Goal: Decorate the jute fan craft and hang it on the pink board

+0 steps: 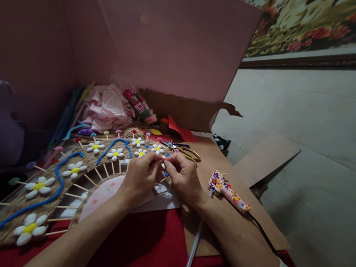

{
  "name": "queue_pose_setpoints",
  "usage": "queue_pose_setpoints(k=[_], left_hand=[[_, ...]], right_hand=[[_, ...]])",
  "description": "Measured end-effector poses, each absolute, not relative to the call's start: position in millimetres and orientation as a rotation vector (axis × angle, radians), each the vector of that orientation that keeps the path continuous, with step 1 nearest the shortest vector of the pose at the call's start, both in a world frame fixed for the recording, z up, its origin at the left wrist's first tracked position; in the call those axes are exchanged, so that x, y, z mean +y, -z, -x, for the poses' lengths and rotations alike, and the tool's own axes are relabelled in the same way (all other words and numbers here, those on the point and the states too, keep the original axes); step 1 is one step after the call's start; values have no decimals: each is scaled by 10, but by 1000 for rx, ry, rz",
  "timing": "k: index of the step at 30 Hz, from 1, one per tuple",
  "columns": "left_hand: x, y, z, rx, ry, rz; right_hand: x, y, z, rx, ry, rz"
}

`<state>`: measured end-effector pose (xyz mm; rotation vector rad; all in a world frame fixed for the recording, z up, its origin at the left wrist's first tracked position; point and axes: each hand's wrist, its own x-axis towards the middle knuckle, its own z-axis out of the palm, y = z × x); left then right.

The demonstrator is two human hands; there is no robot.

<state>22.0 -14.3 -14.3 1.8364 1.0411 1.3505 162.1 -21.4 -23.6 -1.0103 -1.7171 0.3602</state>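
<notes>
Both my hands meet at the fingertips above the far right part of a woven twine arch (89,160). My left hand (142,175) pinches one side of a tiny pinkish-red piece (163,159). On the other side, the thumb and forefinger of my right hand (185,180) close on the same piece; its exact kind is too small to tell. White flowers (29,229) with yellow centres and wavy blue strips (61,180) decorate the arch. Thin sticks (78,186) run along its inner edge, and more sticks with coloured tips stand out around the outside. My hands hide part of the arch.
A flower-patterned glue gun (229,192) with a clear glue stick (195,241) lies on cardboard (221,159) to the right. Gold-handled scissors (191,155) rest behind my hands. Crumpled pink cloth (109,108) and red paper (181,130) are further back. A red cloth (135,245) covers the table.
</notes>
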Motion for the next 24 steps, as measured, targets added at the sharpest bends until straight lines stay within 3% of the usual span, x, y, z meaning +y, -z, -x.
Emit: queue_pose_setpoints(k=[10, 19, 24], left_hand=[[-185, 101, -228, 972, -1319, -1657], [-211, 51, -264, 793, -1233, -1253], [-193, 119, -273, 841, -1263, -1328]], right_hand=[[-279, 160, -1620, -1852, -61, 997], [-282, 178, -1635, -1894, -60, 976], [-284, 173, -1625, -1961, -9, 944]])
